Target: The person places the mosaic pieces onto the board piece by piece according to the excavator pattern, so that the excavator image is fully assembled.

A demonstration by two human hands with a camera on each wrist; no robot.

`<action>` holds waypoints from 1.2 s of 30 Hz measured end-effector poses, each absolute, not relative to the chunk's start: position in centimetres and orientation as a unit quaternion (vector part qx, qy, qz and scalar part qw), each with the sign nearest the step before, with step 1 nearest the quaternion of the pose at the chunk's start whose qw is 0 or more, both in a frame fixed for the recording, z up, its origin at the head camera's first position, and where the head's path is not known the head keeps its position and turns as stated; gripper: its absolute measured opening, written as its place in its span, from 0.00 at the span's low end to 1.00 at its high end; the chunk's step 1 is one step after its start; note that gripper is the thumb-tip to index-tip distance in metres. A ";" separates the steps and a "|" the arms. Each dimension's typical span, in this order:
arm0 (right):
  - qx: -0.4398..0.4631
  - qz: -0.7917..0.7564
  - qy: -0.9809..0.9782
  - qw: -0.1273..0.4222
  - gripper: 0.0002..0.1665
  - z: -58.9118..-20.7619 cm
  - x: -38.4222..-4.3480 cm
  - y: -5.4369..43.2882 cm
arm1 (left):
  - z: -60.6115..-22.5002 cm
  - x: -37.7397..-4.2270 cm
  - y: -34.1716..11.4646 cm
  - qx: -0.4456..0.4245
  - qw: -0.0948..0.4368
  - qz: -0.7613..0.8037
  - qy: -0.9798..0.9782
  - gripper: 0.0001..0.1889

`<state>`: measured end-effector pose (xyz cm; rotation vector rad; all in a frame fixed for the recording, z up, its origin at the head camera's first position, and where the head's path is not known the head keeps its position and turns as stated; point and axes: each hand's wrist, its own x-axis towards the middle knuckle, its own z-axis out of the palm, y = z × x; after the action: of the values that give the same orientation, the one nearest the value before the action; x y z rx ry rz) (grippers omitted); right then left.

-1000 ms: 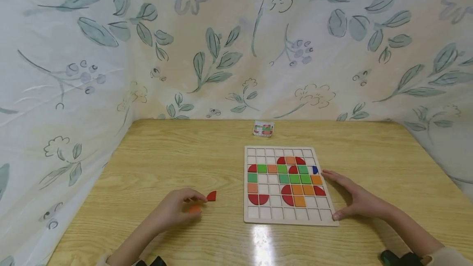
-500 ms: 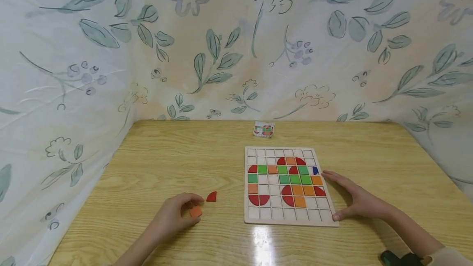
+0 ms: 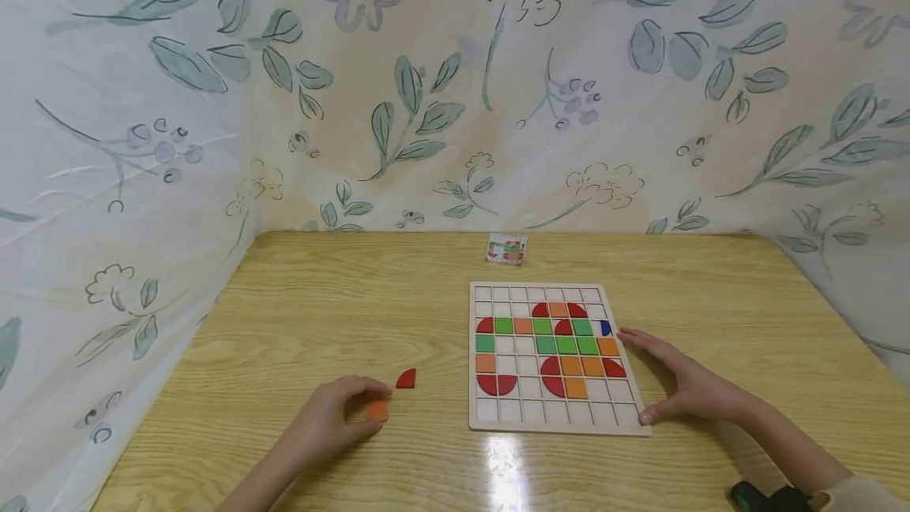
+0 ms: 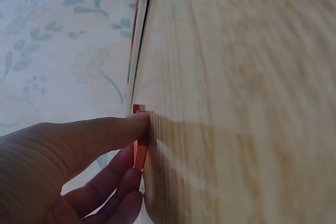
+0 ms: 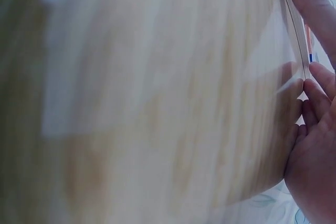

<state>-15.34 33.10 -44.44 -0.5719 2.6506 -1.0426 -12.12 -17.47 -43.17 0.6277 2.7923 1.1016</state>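
In the head view my left hand [image 3: 329, 421] is low over the table, left of the board. Its thumb and fingers pinch an orange square tile [image 3: 377, 410] by opposite edges; the left wrist view shows the orange tile [image 4: 139, 153] between them, close to the wood. Just beyond the fingertips lies a red quarter-circle tile [image 3: 407, 378]. My right hand [image 3: 700, 389] rests along the right side of a gridded wooden board [image 3: 490, 409], thumb at its near corner and straight fingers at the edge farther up. Red, green, orange, salmon and blue tiles fill part of the grid.
A small card [image 3: 506, 249] printed with a coloured grid pattern stands at the back of the wooden table [image 3: 341, 283]. Floral cloth [image 3: 441, 85] hangs behind and along both sides. A dark object [image 3: 771, 496] is by the right sleeve.
My left hand has drawn slightly back from the red quarter-circle tile, and the orange tile has turned in its fingers, showing more of its face. The right hand and board have stayed still.
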 end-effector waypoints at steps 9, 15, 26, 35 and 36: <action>-0.196 -0.355 0.906 0.122 0.60 -44.1 -15.3 33.0 | -42.8 -12.5 -17.2 0.211 0.044 0.381 0.899 0.18; -0.196 -0.358 0.905 0.121 0.59 -44.0 -15.3 33.0 | -41.9 -13.3 -16.1 0.239 0.036 0.395 0.886 0.18; -0.212 -0.362 0.901 0.110 0.59 -44.3 -15.2 33.0 | -41.4 -14.6 -10.9 0.288 0.073 0.416 0.859 0.16; -0.210 -0.362 0.902 0.106 0.59 -44.6 -15.2 33.2 | -42.0 -15.8 -5.7 0.314 0.086 0.446 0.834 0.14; -0.208 -0.363 0.902 0.107 0.59 -44.6 -15.2 33.3 | -42.0 -16.0 -5.1 0.314 0.095 0.447 0.832 0.14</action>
<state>-15.21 33.26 -44.60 -0.6133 2.6556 -1.0675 -16.00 -5.11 -42.04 0.9294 2.4677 1.3243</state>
